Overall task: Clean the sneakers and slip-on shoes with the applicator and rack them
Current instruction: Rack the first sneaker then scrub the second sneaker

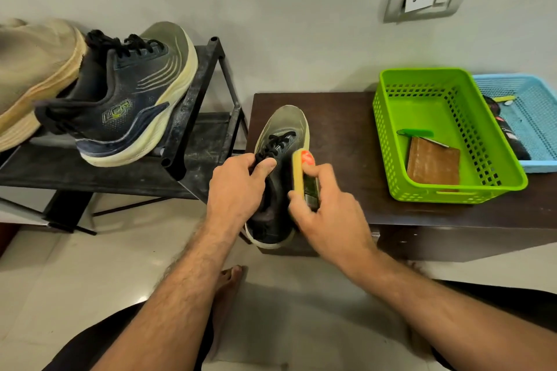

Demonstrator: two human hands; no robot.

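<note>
A dark sneaker with a pale sole sits on the near left corner of a low dark wooden table, toe pointing away toward the wall and heel slightly over the near edge. The person's left hand grips the shoe at its collar, thumb and fingers pinching near the black laces to steady it. The right hand is wrapped around an applicator, a small block with a yellow sponge face and an orange-red end, and presses the sponge against the shoe's right side. The hands are close together, one on each side of the shoe.

To the left, a black metal shoe rack holds the matching sneaker on its top shelf, tilted with its toe raised. Just beside that, at the far left edge, lies part of a tan slip-on shoe.

On the table to the right stands a green plastic basket holding a brown block and a small green item. Touching it at the far right is a blue basket with dark items too small to identify.

The step in hand appears to be wiping this second sneaker. The next move probably calls for working the sponge along the rest of the upper and sole edge, while the left hand turns the shoe, before lifting it to the rack beside its mate.
</note>
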